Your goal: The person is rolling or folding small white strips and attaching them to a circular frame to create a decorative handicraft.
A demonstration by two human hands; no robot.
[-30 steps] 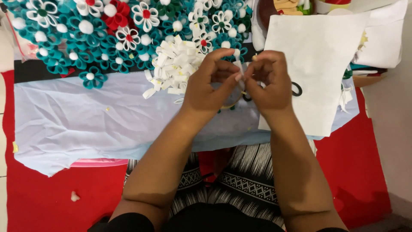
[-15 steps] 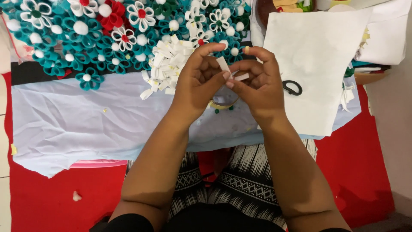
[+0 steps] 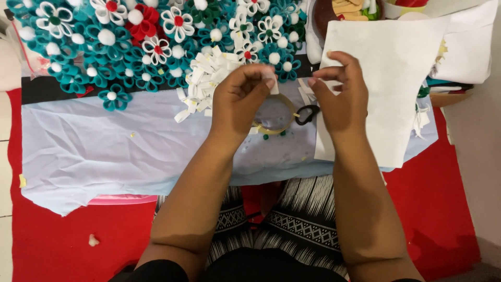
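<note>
A: What does the left hand (image 3: 241, 102) grip?
B: Its fingertips pinch a small white foam strip (image 3: 271, 83), raised above the pale blue cloth (image 3: 94, 151), just over the tan tape roll (image 3: 276, 117).

A: And the right hand (image 3: 339, 99)?
B: Fingers curled, thumb near forefinger, close beside the strip; whether they touch it cannot be told. It lies over the large white foam sheet (image 3: 391, 62).

A: Surroundings?
B: A heap of folded white foam petals (image 3: 206, 78) left of the hands; teal, white and red foam flowers (image 3: 130, 36) above; black scissor handle (image 3: 308, 114) between the hands; red mat (image 3: 443, 209) beneath.
</note>
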